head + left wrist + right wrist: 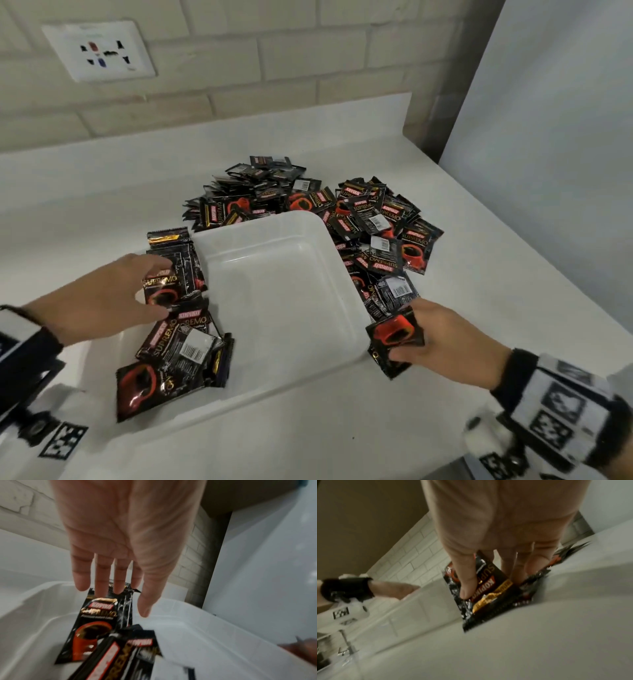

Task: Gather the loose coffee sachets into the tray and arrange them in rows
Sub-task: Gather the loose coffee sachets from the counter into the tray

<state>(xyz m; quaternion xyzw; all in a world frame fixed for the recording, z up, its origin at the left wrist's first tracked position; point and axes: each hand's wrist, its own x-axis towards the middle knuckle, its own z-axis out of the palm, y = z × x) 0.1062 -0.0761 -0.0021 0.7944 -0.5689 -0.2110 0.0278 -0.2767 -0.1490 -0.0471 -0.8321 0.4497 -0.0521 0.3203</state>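
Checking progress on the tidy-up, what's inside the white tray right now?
Inside the white tray, a few coffee sachets lie overlapped along its left side, not in rows. The left hand reaches over them. What lies beneath the overlapped ones is hidden.

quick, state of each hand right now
left hand: open, fingers straight over sachets in the tray
right hand: holding sachets

Dim, even indoor light; wrist views motion-blurred, edges warped
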